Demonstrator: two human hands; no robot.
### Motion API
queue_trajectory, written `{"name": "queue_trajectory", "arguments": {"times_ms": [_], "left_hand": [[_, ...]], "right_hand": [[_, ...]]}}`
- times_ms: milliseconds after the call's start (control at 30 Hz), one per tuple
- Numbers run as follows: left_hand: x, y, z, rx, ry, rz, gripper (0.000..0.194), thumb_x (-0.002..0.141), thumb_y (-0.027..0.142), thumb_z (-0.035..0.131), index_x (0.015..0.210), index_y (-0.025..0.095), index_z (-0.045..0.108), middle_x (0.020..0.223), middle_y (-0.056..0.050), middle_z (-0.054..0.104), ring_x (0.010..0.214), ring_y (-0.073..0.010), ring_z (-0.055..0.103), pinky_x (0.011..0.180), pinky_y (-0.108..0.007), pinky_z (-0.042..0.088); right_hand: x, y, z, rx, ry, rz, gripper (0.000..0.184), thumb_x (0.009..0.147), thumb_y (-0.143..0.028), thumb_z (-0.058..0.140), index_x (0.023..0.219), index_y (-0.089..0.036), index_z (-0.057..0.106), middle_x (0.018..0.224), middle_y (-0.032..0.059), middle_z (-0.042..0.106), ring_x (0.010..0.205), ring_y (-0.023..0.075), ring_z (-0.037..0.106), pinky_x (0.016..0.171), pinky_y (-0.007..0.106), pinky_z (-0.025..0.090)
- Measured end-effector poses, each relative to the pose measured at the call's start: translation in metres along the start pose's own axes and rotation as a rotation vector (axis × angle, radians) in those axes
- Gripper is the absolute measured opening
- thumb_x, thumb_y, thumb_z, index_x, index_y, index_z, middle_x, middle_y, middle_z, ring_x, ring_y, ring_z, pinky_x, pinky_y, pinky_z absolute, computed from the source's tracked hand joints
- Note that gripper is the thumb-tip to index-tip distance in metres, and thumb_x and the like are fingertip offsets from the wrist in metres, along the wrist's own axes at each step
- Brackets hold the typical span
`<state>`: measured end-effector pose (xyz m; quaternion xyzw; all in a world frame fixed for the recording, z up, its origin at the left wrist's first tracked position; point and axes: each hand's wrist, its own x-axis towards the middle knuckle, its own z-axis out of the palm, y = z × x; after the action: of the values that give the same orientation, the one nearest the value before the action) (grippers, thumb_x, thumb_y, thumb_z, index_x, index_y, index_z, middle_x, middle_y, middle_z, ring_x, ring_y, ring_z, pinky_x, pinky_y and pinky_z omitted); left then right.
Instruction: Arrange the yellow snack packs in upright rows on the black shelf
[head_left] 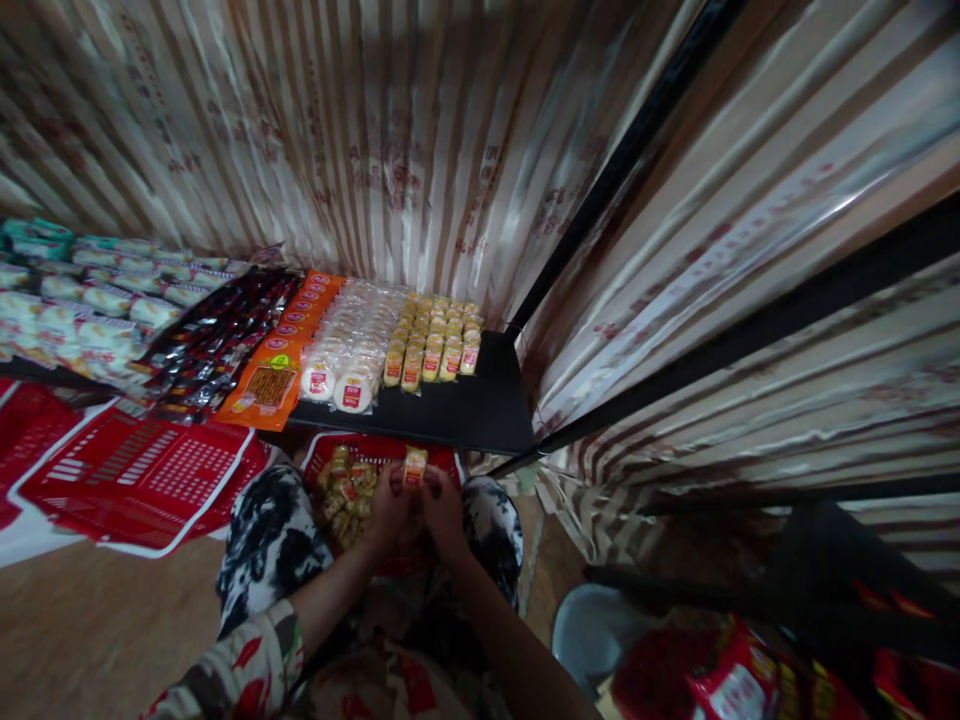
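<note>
A small yellow wrapped snack pack (415, 468) with a red label is held upright between my two hands. My left hand (388, 503) grips its left side and my right hand (442, 508) its right side, fingers closed on it. Below them, between my knees, sits a red basket (444, 452) with more yellow snack packs (346, 497) heaped at its left. Just beyond, on a black shelf (442, 415), similar yellow packs (433, 350) stand in several rows. Left of these are rows of round white wrapped crackers (352, 388).
An orange snack bag (274, 375), dark red-black packets (206, 345) and white packs (97, 310) line the shelf leftward. Red baskets (150, 480) lie at left. Black frame poles (622, 160) and a striped curtain (420, 130) bound the shelf. A pale basin (600, 630) and red packages (739, 680) are lower right.
</note>
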<state>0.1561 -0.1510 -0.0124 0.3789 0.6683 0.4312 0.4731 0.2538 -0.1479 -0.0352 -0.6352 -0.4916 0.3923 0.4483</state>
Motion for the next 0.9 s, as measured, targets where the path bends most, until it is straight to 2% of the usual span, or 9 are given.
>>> {"name": "queue_trajectory", "arguments": {"times_ms": [100, 267, 400, 533, 600, 767, 900], "left_hand": [[-0.001, 0.023, 0.001, -0.019, -0.003, 0.049, 0.027, 0.071, 0.007, 0.048, 0.096, 0.016, 0.054, 0.091, -0.006, 0.066, 0.079, -0.0131, 0.063, 0.076, -0.027, 0.051], [0.01, 0.053, 0.016, -0.039, -0.079, 0.243, 0.021, 0.077, 0.015, 0.046, 0.096, 0.016, 0.053, 0.092, -0.006, 0.064, 0.082, -0.0134, 0.062, 0.079, -0.028, 0.05], [0.028, 0.073, 0.037, 0.131, -0.066, 0.352, 0.028, 0.08, 0.018, 0.046, 0.106, 0.016, 0.057, 0.104, -0.008, 0.058, 0.091, -0.0145, 0.058, 0.085, -0.029, 0.048], [0.048, 0.094, 0.058, 0.414, -0.064, 0.349, 0.037, 0.081, 0.014, 0.042, 0.114, 0.019, 0.058, 0.104, -0.007, 0.056, 0.101, -0.016, 0.053, 0.093, -0.028, 0.042], [0.058, 0.104, 0.069, 0.482, -0.09, 0.344, 0.04, 0.081, 0.013, 0.041, 0.117, 0.017, 0.057, 0.105, -0.008, 0.057, 0.103, -0.0169, 0.052, 0.094, -0.028, 0.041], [0.079, 0.121, 0.095, 0.495, -0.12, 0.306, 0.044, 0.081, 0.01, 0.04, 0.123, 0.015, 0.052, 0.115, -0.01, 0.057, 0.108, -0.0167, 0.052, 0.097, -0.026, 0.039], [0.093, 0.127, 0.107, 0.477, -0.101, 0.318, 0.045, 0.081, 0.01, 0.04, 0.124, 0.012, 0.05, 0.121, -0.012, 0.055, 0.113, -0.0182, 0.051, 0.1, -0.027, 0.037]], "right_hand": [[0.004, -0.02, -0.005, 0.077, 0.011, -0.035, 0.029, 0.072, -0.021, 0.048, 0.098, -0.02, 0.061, 0.095, 0.0059, 0.069, 0.085, 0.0189, 0.066, 0.08, 0.034, 0.052], [0.028, -0.042, -0.017, 0.143, 0.051, -0.055, 0.033, 0.075, -0.03, 0.05, 0.106, -0.019, 0.056, 0.1, 0.0074, 0.067, 0.086, 0.0183, 0.065, 0.076, 0.031, 0.054], [0.061, -0.047, -0.034, 0.165, 0.153, -0.077, 0.036, 0.073, -0.033, 0.056, 0.105, -0.017, 0.055, 0.097, 0.0085, 0.066, 0.085, 0.0172, 0.063, 0.079, 0.032, 0.052], [0.1, -0.044, -0.049, 0.135, 0.199, -0.094, 0.036, 0.071, -0.032, 0.057, 0.104, -0.017, 0.056, 0.095, 0.0072, 0.064, 0.085, 0.0167, 0.061, 0.079, 0.031, 0.051], [0.119, -0.042, -0.055, 0.1, 0.201, -0.094, 0.037, 0.07, -0.032, 0.056, 0.104, -0.017, 0.056, 0.095, 0.0073, 0.064, 0.085, 0.017, 0.061, 0.078, 0.031, 0.05], [0.162, -0.037, -0.063, 0.035, 0.197, -0.124, 0.036, 0.07, -0.031, 0.054, 0.103, -0.017, 0.057, 0.096, 0.0076, 0.064, 0.085, 0.0174, 0.061, 0.078, 0.032, 0.05], [0.186, -0.034, -0.063, 0.029, 0.194, -0.156, 0.035, 0.071, -0.03, 0.052, 0.104, -0.017, 0.056, 0.096, 0.0077, 0.064, 0.085, 0.0171, 0.061, 0.08, 0.032, 0.05]]}}
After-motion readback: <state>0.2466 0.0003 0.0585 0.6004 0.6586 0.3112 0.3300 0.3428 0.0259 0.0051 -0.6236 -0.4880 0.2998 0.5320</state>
